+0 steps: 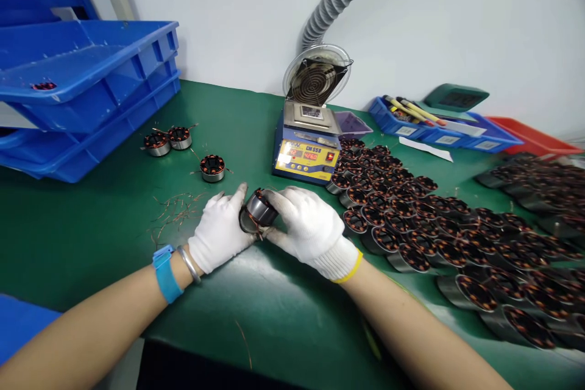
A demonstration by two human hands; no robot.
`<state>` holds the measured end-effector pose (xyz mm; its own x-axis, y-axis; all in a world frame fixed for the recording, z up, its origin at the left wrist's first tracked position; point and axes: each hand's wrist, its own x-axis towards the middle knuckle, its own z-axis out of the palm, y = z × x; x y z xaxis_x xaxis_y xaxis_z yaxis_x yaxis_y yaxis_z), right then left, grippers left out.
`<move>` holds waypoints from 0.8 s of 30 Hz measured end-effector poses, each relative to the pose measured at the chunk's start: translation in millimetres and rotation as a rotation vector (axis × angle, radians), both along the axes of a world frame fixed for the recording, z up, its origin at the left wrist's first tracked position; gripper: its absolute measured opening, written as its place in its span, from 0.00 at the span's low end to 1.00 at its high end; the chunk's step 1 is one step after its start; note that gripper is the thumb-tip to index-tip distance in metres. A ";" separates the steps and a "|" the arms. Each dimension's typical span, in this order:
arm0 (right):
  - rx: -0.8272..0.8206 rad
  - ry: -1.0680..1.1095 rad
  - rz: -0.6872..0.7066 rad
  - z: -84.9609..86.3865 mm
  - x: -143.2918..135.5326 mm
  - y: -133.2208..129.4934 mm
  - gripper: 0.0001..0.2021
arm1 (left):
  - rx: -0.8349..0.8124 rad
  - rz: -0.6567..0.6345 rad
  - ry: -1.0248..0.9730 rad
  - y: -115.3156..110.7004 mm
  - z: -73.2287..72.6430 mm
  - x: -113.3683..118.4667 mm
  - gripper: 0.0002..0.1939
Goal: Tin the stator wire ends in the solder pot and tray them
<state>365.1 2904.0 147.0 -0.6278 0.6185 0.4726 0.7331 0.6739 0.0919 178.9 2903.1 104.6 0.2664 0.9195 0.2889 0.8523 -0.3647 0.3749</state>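
Left hand (222, 231): gloved in white; the left side of the held stator (261, 210) is gripped
Right hand (308, 222): gloved likewise; the other side is clasped by thumb and fingers
Held stator: tilted between both hands over the green table (242, 134); whether its surface is touched cannot be told
Loose wires (178, 210): scattered beside the left hand
Yellow-fronted machine (306, 158): placed beyond the hands; grouped stators (419, 237) are massed rightward
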 end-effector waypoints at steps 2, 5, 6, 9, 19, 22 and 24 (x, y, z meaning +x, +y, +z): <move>-0.075 0.119 -0.052 0.0 1.7 1.3 0.24 | -0.006 0.003 -0.010 0.2 -0.5 -0.7 0.44; -0.238 0.450 -0.203 -0.6 3.3 6.0 0.27 | -0.001 -0.002 -0.035 1.2 -0.3 -3.2 0.48; -0.315 0.598 -0.247 -0.8 2.6 8.0 0.28 | 0.018 0.006 -0.050 1.2 0.0 -4.1 0.50; -0.650 1.041 -0.248 -0.9 -4.7 10.6 0.31 | 0.122 0.046 -0.150 -2.7 -0.9 -4.3 0.54; -1.465 1.327 0.178 -8.0 -31.3 -29.4 0.52 | -0.134 0.047 -0.996 -21.2 5.1 6.8 0.36; -1.565 1.365 0.196 -0.6 -27.2 -21.8 0.37 | -0.145 -0.058 -1.004 -19.3 19.6 -3.6 0.30; -1.537 1.337 0.085 4.9 -26.2 -16.1 0.28 | -0.108 -0.179 -0.910 -19.7 23.3 -9.3 0.31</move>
